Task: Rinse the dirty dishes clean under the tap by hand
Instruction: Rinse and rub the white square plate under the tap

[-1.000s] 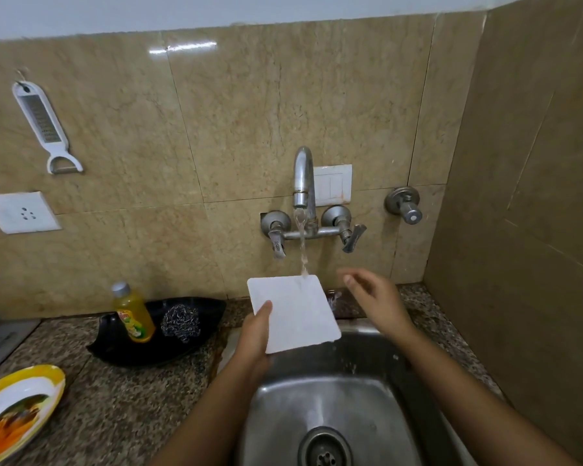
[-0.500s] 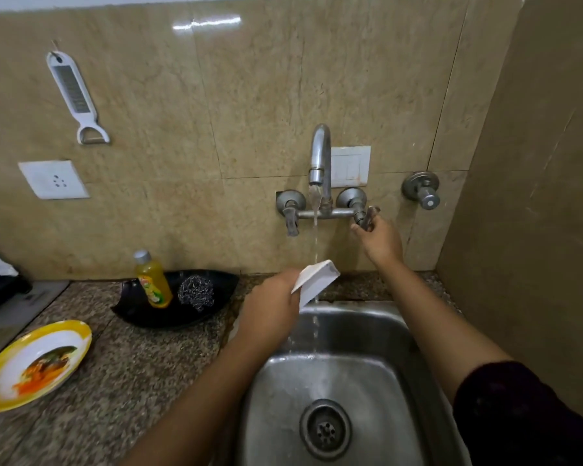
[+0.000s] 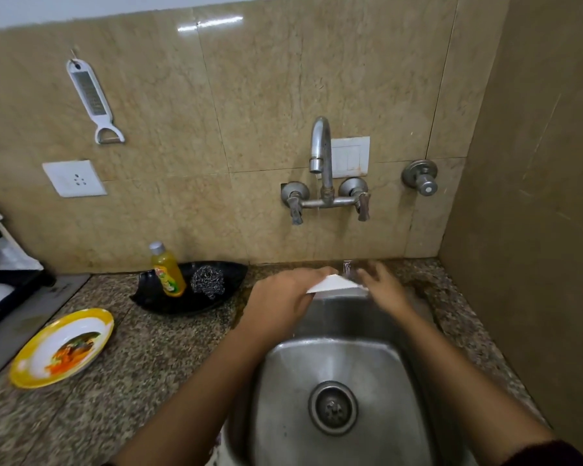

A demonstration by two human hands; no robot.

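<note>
At the sink's (image 3: 384, 364) back edge, the left hand (image 3: 283, 294) grips a white plate (image 3: 334, 285). The right hand (image 3: 384, 287) touches it with flat fingers. 1 yellow plate (image 3: 106, 319) waits, dirty.

— What is blurring?
— The right hand (image 3: 381, 287), smearing beside the white plate (image 3: 334, 284); the left hand (image 3: 283, 297) is covering its left end.
— Anything getting cut off?
— The left edge is cropping a black object (image 3: 14, 279)
</note>
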